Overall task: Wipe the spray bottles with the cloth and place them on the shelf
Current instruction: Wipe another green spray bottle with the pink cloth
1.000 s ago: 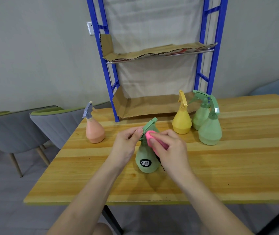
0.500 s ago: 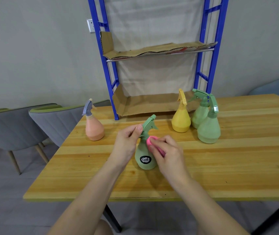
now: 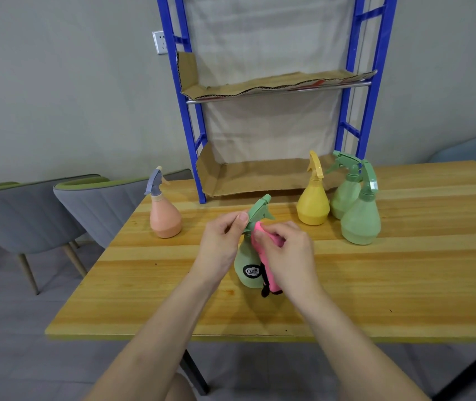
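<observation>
The right hand (image 3: 287,253) is sliding the pink cloth (image 3: 265,256) lower down the green spray bottle (image 3: 250,269) than a second ago; the left hand (image 3: 221,244) is pinching its trigger head at 12 o'clock; wiping is progressing mid-table, shelf (image 3: 263,175) awaiting beyond.

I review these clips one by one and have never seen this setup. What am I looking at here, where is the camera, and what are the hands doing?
There is no machine: a person works with two bare hands, filmed by a wide-angle camera worn on the head, looking forward and down. The left hand pinches the trigger head of a pale green plastic spray bottle with a black label, which stands on the wooden table. The right hand presses a pink cloth against that bottle. Also on the table: a peach bottle with a grey-blue trigger, a yellow bottle and two more green bottles. Behind stands a blue metal shelf rack lined with cardboard, with no bottles on it.
</observation>
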`<state>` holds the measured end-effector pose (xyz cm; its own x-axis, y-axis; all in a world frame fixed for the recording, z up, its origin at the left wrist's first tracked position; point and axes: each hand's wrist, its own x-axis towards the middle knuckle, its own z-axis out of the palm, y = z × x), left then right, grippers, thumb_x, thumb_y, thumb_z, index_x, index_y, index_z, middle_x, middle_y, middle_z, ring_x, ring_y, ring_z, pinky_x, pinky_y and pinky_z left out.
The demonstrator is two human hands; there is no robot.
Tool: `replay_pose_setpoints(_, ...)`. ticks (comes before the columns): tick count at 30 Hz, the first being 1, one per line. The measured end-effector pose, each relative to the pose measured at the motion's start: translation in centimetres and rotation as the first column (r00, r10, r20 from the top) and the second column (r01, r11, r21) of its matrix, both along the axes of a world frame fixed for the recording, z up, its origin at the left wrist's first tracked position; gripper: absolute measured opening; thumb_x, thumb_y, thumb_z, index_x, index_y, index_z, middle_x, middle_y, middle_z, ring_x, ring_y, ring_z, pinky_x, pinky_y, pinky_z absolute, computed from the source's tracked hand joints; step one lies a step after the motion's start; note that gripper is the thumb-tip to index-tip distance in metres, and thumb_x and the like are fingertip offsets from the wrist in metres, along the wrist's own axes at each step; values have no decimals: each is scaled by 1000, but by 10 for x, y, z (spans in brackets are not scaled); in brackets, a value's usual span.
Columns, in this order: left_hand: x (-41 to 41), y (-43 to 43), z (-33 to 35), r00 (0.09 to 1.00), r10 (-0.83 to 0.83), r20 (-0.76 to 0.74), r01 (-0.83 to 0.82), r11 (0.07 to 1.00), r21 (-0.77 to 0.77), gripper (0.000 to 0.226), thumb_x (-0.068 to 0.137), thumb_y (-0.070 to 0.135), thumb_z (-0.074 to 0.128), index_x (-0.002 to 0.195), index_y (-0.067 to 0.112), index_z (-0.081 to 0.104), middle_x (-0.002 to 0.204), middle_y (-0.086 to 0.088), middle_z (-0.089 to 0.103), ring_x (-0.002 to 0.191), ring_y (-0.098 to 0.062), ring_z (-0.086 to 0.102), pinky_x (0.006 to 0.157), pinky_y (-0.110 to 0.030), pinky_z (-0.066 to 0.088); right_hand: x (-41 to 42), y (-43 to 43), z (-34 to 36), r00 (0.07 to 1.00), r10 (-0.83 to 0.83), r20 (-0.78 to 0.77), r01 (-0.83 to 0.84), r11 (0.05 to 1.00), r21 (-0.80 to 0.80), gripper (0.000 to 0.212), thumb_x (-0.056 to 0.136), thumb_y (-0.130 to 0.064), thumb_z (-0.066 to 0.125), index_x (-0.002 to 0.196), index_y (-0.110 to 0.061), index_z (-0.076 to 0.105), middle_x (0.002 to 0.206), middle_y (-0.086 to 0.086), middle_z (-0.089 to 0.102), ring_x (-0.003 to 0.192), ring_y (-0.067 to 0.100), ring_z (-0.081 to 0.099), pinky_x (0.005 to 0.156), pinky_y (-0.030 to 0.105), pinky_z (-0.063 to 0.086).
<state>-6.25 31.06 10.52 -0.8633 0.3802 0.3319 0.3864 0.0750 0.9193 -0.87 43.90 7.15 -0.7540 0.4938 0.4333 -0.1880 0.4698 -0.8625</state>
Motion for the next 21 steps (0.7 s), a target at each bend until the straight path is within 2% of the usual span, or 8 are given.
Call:
replay_pose_setpoints(3,0,0,-1,1000,-1,-9,1,1000,-4,30,111,22,50,105,29,79,106,5,80,106,-16,71,95,-31,54,-1,12,9,983,152,107,-142,985,-98,40,103,-20,65,64,-14,70,57,-6,63,61,7,60,67,27,43)
replay_pose_setpoints(4,0,1,-1,1000,2,-10,-3,1000,-5,30,111,22,50,106,27,79,105,6,80,106,-14,71,95,-30,54,-3,12,10,984,147,103,-136,986,-100,41,102,-20,65,62,-14,68,57,-5,63,60,7,59,68,27,43)
replay_pose_setpoints(7,-2,2,-3,1000,23,-13,-23,1000,-14,30,111,22,50,114,20,79,106,5,80,106,-15,71,96,-35,55,-2,2,1,1000,5,11,-4,999,-53,25,98,-19,72,74,-21,80,82,1,66,80,7,61,75,14,43)
replay_pose_setpoints(9,-4,2,-5,999,42,-15,-42,999,-24,30,111,25,50,114,20,79,105,4,79,106,-19,70,97,-41,55,4,-8,-7,994,-48,-93,46,999,-20,11,97,-15,76,89,-18,83,86,-1,63,81,9,62,73,9,44)
replay_pose_setpoints(12,-5,2,-6,998,63,-11,-63,997,-40,30,111,27,50,111,20,79,104,3,78,106,-20,70,98,-47,55,5,-16,-21,970,-59,-235,96,984,150,10,94,-8,78,103,-8,82,90,0,62,89,6,66,81,17,54)
replay_pose_setpoints(14,-3,2,-5,998,62,-11,-63,997,-49,31,111,26,50,108,16,79,102,-1,78,102,-22,70,97,-48,55,2,-15,-29,960,-35,-279,107,962,249,15,94,-5,77,109,-4,80,96,2,63,99,14,69,86,29,59)
replay_pose_setpoints(16,-3,2,-4,998,63,-12,-64,997,-50,32,111,26,50,106,11,78,101,-7,77,101,-27,69,95,-51,54,0,-14,-32,948,-22,-318,137,929,344,16,95,-4,75,111,-1,79,99,4,63,97,20,69,85,35,60)
replay_pose_setpoints(21,-5,2,-5,997,61,-45,-64,996,-63,33,111,29,49,106,11,76,101,-15,74,101,-37,65,92,-59,52,2,-13,-29,935,-11,-355,200,842,501,22,100,-11,65,110,4,78,98,8,65,93,25,66,81,30,57)
